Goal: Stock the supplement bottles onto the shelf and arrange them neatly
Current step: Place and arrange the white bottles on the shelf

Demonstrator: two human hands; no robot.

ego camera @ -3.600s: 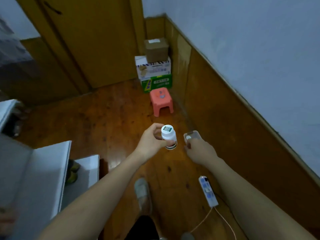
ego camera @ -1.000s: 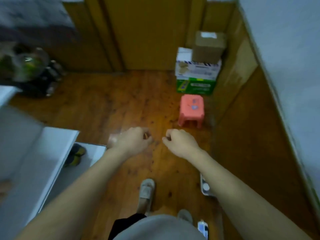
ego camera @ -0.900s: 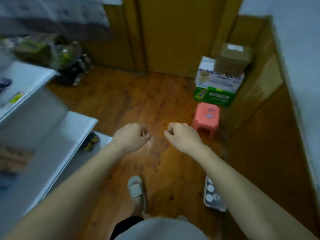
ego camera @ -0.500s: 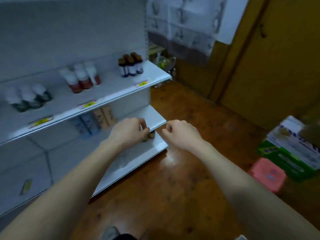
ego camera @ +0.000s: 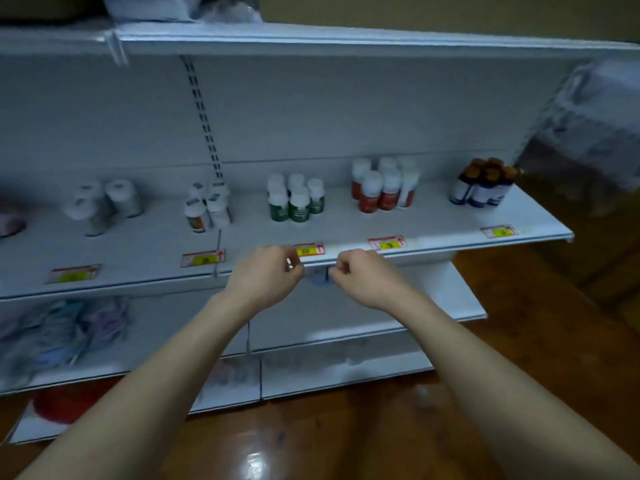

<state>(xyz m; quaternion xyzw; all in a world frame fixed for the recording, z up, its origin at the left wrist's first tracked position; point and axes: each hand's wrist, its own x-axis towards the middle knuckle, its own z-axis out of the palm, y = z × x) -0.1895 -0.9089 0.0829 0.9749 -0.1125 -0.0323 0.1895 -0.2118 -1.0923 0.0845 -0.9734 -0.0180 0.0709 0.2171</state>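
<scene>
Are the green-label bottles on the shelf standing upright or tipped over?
Upright. The green-label bottles stand in a tight cluster on the shelf, white caps on top and labels vertical; none lies on its side.

The view has swung from the wooden floor and corner boxes to face the shelf [ego camera: 433,220] squarely. The left hand [ego camera: 266,275], which earlier displayed a white bottle, now has its fingers curled closed. The right hand [ego camera: 360,275] is likewise curled. Both hands are now raised before the shelf edge.

Two bare forearms, no sleeves; left hand [ego camera: 268,275], right hand [ego camera: 363,277]: no rings, no watch.
</scene>
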